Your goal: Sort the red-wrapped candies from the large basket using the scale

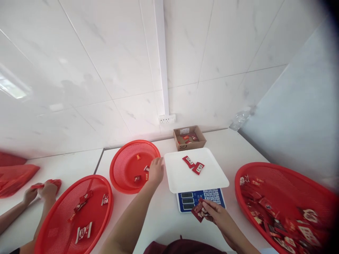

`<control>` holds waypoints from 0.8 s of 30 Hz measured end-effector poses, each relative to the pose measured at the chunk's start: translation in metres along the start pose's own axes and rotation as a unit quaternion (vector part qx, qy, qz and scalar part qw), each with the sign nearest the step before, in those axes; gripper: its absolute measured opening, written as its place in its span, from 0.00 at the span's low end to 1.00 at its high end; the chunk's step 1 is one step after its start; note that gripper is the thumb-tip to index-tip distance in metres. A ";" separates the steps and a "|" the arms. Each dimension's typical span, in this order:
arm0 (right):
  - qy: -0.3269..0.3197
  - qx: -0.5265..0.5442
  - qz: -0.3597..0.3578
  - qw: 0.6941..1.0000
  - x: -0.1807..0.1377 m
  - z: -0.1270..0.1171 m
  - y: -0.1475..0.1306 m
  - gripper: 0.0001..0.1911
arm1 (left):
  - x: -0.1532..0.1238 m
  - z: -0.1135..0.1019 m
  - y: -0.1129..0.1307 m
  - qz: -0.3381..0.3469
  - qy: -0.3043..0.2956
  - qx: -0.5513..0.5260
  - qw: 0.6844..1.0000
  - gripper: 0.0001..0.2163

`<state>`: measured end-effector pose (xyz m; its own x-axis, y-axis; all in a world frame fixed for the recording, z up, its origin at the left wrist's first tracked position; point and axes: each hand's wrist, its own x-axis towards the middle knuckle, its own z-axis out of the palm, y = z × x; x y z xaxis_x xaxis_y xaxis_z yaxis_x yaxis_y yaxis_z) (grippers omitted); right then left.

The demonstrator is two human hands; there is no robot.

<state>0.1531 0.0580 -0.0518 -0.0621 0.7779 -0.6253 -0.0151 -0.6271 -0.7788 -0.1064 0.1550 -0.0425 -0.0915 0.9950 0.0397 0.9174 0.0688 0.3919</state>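
My left hand (155,171) reaches over the rim of a small red basket (124,157), fingers curled down among a few red sachets (137,178); what it holds, if anything, is hidden. My right hand (217,212) pinches a dark red sachet (199,210) just in front of the blue scale's keypad (212,197). The scale's white tray (182,176) carries two red sachets (193,164).
A large red basket (284,176) full of sachets stands at the right. Another red basket (55,215) with a few sachets is at the lower left. A small cardboard box (189,138) sits by the wall. Another person's hands (39,191) hold red material at the far left.
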 end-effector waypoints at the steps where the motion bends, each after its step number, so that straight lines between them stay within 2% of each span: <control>1: 0.003 -0.001 -0.001 1.000 -0.001 -0.001 -0.001 0.25 | 0.005 0.008 0.014 0.039 -0.020 0.002 0.999 0.19; 4: 0.007 -0.001 -0.003 1.000 -0.006 -0.008 -0.003 0.23 | 0.021 0.032 0.054 0.172 -0.112 0.034 0.978 0.25; 6: 0.012 -0.001 -0.008 1.000 -0.008 -0.015 0.000 0.23 | 0.032 0.046 0.075 0.223 -0.165 0.052 0.959 0.28; 9: 0.031 -0.001 -0.009 0.999 -0.008 -0.027 0.009 0.24 | 0.043 0.059 0.092 0.242 -0.196 0.064 0.948 0.25; 12: 0.046 0.005 -0.006 0.999 -0.006 -0.036 0.022 0.25 | 0.047 0.062 0.094 0.224 -0.187 0.065 0.954 0.21; 15: 0.045 0.004 0.000 0.999 -0.005 -0.036 0.030 0.25 | 0.042 0.055 0.081 0.177 -0.167 0.065 0.968 0.18; 17: 0.040 0.000 0.009 0.999 -0.006 -0.031 0.029 0.25 | 0.036 0.044 0.064 0.134 -0.142 0.059 0.979 0.18; 21: 0.001 -0.010 0.013 1.000 -0.010 -0.013 0.014 0.25 | 0.020 0.008 0.016 0.028 -0.056 0.059 0.996 0.19; 24: -0.016 -0.024 0.005 1.000 -0.010 -0.001 0.004 0.24 | 0.012 -0.016 -0.013 -0.053 0.006 0.077 0.996 0.19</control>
<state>0.1543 0.0475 -0.0489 -0.0943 0.7700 -0.6310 0.0339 -0.6310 -0.7750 -0.1257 0.1649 -0.0319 -0.1953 0.9806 0.0173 0.9507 0.1850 0.2490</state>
